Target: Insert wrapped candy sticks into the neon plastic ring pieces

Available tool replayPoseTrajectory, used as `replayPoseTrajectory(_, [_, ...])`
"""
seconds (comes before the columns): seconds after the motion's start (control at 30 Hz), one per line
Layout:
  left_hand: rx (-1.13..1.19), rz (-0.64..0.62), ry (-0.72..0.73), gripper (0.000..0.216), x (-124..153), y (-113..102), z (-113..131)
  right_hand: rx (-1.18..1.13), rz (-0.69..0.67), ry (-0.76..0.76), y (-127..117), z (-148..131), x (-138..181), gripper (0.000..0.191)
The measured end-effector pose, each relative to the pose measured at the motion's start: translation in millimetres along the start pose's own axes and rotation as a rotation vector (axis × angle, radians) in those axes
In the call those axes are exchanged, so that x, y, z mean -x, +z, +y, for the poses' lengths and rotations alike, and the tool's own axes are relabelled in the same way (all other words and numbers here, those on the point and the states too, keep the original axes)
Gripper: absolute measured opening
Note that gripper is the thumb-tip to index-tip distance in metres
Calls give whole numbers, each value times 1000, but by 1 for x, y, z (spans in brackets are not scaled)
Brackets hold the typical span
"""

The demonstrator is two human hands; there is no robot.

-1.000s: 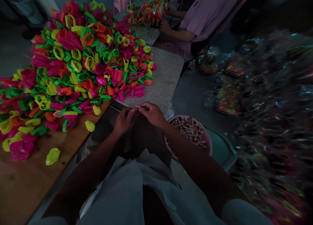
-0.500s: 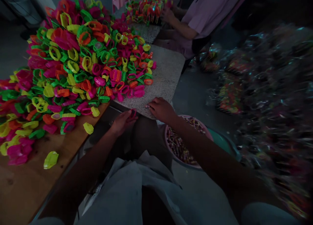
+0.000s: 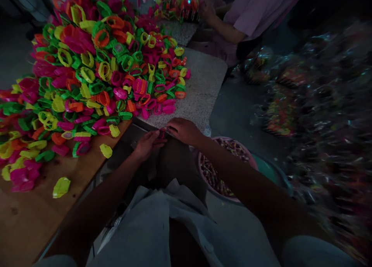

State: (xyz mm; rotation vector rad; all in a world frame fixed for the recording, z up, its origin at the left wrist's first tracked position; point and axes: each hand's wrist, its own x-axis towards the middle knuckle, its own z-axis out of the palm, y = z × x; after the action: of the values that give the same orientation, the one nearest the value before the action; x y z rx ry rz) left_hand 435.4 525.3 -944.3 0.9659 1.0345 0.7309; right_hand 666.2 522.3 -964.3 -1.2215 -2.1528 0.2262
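Note:
In the head view, my left hand [image 3: 147,145] is closed on a pink plastic toy watch [image 3: 162,133], held over my lap by the stone tabletop's near edge. My right hand [image 3: 183,130] has its fingertips pinched together at that watch. A small thing seems to be between them, too dark to make out. Beyond my hands rises a big heap of toy watches [image 3: 116,69] in pink, green, yellow and orange. Below my right forearm stands a pink basin [image 3: 253,158], full of small wrapped pieces [image 3: 213,172].
A wooden table [image 3: 31,224] lies at the left, with a yellow toy watch [image 3: 61,187] near its edge. The speckled stone table [image 3: 203,71] extends ahead. Beyond it sits a person in a pink shirt [image 3: 258,11], hands at another pile. Clear bags [image 3: 281,112] crowd the floor at right.
My right hand has moved left from the stone tabletop to the pink toy watch in my left hand. The whole view has shifted slightly.

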Motion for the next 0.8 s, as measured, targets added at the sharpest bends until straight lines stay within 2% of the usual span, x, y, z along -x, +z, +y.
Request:
replayPoseTrajectory(0.5, [9,-13,-35,43,-1,-1,3,129,41,-129,0,4,2,32])
replayPoseTrajectory(0.63, [5,-17,-12,44,-1,0,1,202,-56,-96,-6,-3,0,33])
replayPoseTrajectory(0.8, [-8,-29,-8,44,-2,-2,0,293,-202,-143,-19,-15,-5,33])
